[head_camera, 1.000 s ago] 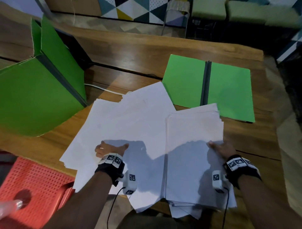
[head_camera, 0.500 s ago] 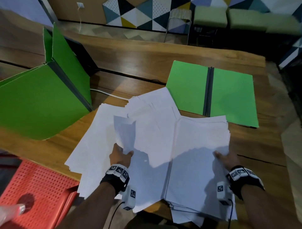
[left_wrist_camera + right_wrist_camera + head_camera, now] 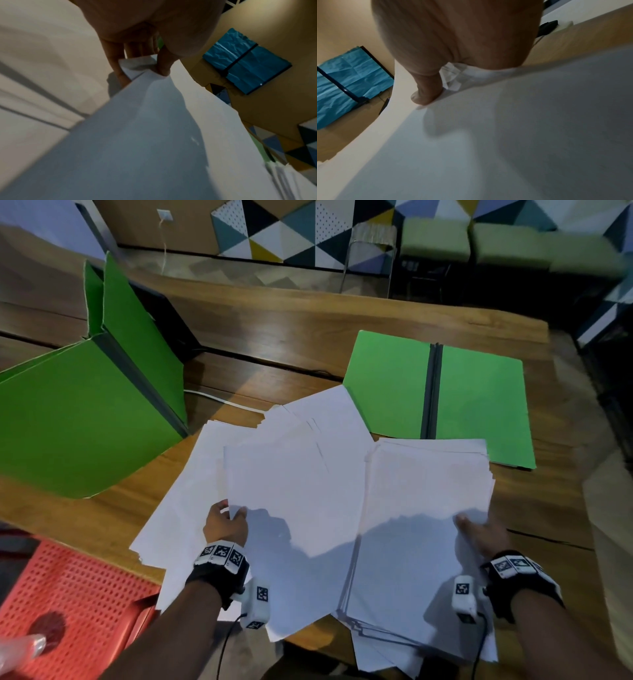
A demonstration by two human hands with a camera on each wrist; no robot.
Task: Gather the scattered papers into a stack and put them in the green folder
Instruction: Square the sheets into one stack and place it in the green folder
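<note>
The loose sheet (image 3: 294,491) hangs pinched at its corner by the left hand (image 3: 226,523), likely to swing onto the stack (image 3: 424,508), which the right hand (image 3: 479,534) grips thumb-on-top to steady, the green folder (image 3: 387,392) lying open just beyond both sets of fingertips.

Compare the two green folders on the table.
The left folder stands propped up with its covers at an angle; the right folder lies opened flat on the table. The papers overlap the right folder's near edge, while the left folder's broad face shows uncovered. Both are green with a dark spine.
</note>
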